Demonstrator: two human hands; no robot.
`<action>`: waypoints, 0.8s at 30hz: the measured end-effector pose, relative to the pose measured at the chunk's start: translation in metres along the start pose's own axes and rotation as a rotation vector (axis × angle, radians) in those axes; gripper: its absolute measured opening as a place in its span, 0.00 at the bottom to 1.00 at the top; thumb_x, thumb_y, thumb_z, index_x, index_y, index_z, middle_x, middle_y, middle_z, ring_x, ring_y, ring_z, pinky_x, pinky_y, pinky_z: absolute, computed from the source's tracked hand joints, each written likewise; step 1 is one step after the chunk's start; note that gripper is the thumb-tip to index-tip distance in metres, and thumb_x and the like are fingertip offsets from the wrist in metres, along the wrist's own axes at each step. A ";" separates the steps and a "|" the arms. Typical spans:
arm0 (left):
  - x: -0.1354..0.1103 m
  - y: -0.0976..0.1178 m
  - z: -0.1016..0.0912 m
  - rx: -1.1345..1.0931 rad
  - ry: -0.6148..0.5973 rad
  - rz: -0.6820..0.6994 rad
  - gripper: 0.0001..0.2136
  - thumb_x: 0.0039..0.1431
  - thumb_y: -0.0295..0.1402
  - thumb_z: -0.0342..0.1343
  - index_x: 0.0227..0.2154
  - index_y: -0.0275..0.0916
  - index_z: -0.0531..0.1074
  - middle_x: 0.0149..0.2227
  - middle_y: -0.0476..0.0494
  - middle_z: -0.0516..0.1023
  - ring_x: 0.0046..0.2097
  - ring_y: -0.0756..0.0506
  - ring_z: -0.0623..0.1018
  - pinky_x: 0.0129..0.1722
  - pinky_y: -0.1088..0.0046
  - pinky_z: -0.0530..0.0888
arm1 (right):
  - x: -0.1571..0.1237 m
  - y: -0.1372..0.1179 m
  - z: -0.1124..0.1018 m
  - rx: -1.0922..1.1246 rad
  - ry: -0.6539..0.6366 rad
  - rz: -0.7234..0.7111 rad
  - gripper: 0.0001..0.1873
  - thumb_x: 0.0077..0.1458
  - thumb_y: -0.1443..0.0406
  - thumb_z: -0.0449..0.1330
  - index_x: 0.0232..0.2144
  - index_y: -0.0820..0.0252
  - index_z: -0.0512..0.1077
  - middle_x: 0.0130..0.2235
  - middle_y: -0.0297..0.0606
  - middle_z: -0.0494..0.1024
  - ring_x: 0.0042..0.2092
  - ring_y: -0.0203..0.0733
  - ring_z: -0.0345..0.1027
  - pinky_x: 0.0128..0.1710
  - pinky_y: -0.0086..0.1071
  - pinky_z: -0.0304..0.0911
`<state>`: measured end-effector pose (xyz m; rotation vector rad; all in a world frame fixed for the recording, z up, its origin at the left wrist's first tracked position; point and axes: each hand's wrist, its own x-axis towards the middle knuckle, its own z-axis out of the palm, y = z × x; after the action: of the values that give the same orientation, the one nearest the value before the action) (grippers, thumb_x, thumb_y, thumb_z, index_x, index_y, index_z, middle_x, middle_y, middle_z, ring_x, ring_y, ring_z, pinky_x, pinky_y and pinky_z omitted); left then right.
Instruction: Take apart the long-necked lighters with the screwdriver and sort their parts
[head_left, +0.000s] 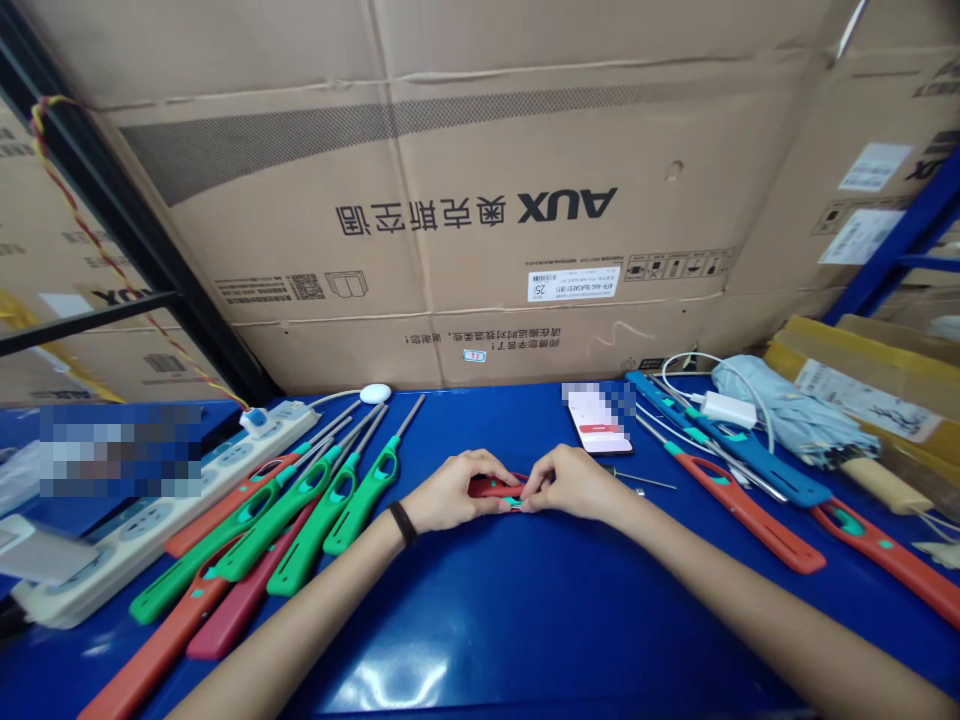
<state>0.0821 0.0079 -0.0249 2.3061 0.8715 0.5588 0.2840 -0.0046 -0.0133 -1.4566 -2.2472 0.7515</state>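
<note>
Over the middle of the blue table, my left hand (457,490), with a dark band at the wrist, closes its fingers on a red lighter (491,488). My right hand (571,484) pinches the other end, fingertips close to the left thumb. A small teal part (514,503) shows between the thumbs. The fingers cover most of the lighter, so its full shape is hidden. Just beyond my right hand lies a thin metal rod (646,479). Farther right rests an orange long-necked lighter (742,508) with a teal trigger.
Several green lighters (300,540) and red ones lie at left beside a white power strip (135,545). A phone (602,420) lies behind my right hand. At right are a blue lighter (780,465), a folded umbrella (795,410) and a yellow-taped box (885,390). Cardboard (450,140) stands behind.
</note>
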 end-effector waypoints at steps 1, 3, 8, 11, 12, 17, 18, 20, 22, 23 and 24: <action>-0.001 0.000 0.000 0.015 0.002 0.006 0.11 0.54 0.36 0.61 0.40 0.42 0.76 0.41 0.43 0.76 0.44 0.44 0.74 0.47 0.66 0.68 | 0.004 -0.001 -0.003 0.004 -0.042 -0.007 0.05 0.39 0.70 0.67 0.20 0.54 0.80 0.20 0.30 0.78 0.22 0.37 0.71 0.19 0.25 0.60; -0.004 0.001 0.001 0.050 0.006 0.020 0.11 0.56 0.37 0.60 0.42 0.43 0.75 0.42 0.44 0.75 0.45 0.44 0.73 0.48 0.65 0.68 | 0.011 -0.002 -0.009 0.001 -0.101 -0.039 0.05 0.37 0.70 0.68 0.19 0.54 0.79 0.18 0.29 0.77 0.21 0.36 0.70 0.18 0.24 0.58; -0.009 0.002 0.003 0.104 0.028 0.008 0.13 0.57 0.35 0.58 0.46 0.45 0.73 0.44 0.44 0.74 0.47 0.44 0.71 0.50 0.64 0.66 | 0.004 -0.001 -0.023 -0.074 -0.016 -0.145 0.02 0.46 0.66 0.65 0.24 0.55 0.79 0.24 0.32 0.77 0.26 0.38 0.69 0.24 0.28 0.60; -0.010 0.000 0.005 0.100 0.042 0.010 0.13 0.57 0.35 0.59 0.46 0.45 0.73 0.45 0.45 0.74 0.47 0.44 0.72 0.50 0.64 0.66 | -0.017 0.005 -0.023 -0.145 0.114 -0.203 0.06 0.54 0.67 0.60 0.31 0.56 0.78 0.31 0.37 0.77 0.36 0.42 0.70 0.36 0.34 0.63; -0.010 -0.001 0.005 0.095 0.050 0.014 0.13 0.57 0.36 0.59 0.46 0.45 0.73 0.45 0.45 0.74 0.47 0.44 0.72 0.50 0.65 0.66 | -0.025 0.008 -0.020 -0.219 0.182 -0.269 0.06 0.55 0.67 0.60 0.33 0.55 0.78 0.32 0.37 0.77 0.38 0.43 0.69 0.38 0.36 0.64; -0.011 -0.005 0.007 0.110 0.061 0.050 0.14 0.58 0.37 0.58 0.47 0.46 0.72 0.46 0.45 0.74 0.47 0.44 0.72 0.50 0.66 0.65 | -0.053 0.023 0.004 -0.429 0.286 -0.440 0.11 0.57 0.66 0.58 0.42 0.50 0.75 0.41 0.37 0.77 0.45 0.45 0.68 0.44 0.41 0.63; -0.012 -0.005 0.007 0.123 0.058 0.059 0.14 0.58 0.37 0.58 0.48 0.46 0.72 0.46 0.45 0.74 0.47 0.44 0.72 0.50 0.66 0.65 | -0.055 0.024 0.008 -0.446 0.299 -0.456 0.12 0.58 0.66 0.57 0.43 0.50 0.75 0.42 0.38 0.77 0.45 0.46 0.68 0.44 0.42 0.63; -0.013 -0.004 0.006 0.158 0.050 0.076 0.14 0.60 0.37 0.56 0.49 0.46 0.71 0.47 0.45 0.73 0.48 0.44 0.71 0.50 0.67 0.65 | -0.055 0.023 0.012 -0.457 0.330 -0.498 0.12 0.59 0.67 0.56 0.43 0.52 0.74 0.43 0.39 0.77 0.45 0.46 0.68 0.42 0.41 0.63; -0.014 -0.002 0.005 0.204 0.039 0.092 0.15 0.61 0.38 0.54 0.50 0.47 0.70 0.49 0.45 0.73 0.49 0.44 0.71 0.51 0.66 0.65 | -0.052 0.019 0.011 -0.442 0.379 -0.554 0.12 0.59 0.69 0.54 0.42 0.55 0.75 0.42 0.40 0.77 0.44 0.45 0.69 0.41 0.40 0.63; -0.015 -0.001 0.005 0.224 0.032 0.098 0.15 0.61 0.39 0.54 0.51 0.47 0.69 0.49 0.45 0.72 0.50 0.44 0.71 0.51 0.66 0.64 | -0.050 0.017 0.010 -0.427 0.410 -0.578 0.11 0.59 0.69 0.54 0.41 0.56 0.75 0.40 0.40 0.77 0.43 0.44 0.69 0.42 0.39 0.63; -0.015 0.001 0.004 0.242 0.026 0.101 0.16 0.61 0.40 0.54 0.51 0.47 0.69 0.50 0.45 0.72 0.50 0.43 0.70 0.52 0.66 0.64 | -0.047 0.014 0.008 -0.409 0.441 -0.595 0.11 0.59 0.69 0.54 0.41 0.57 0.75 0.39 0.40 0.77 0.42 0.44 0.69 0.42 0.39 0.63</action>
<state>0.0741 -0.0047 -0.0302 2.5790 0.8801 0.5526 0.3087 -0.0451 -0.0285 -0.8799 -2.3477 -0.2044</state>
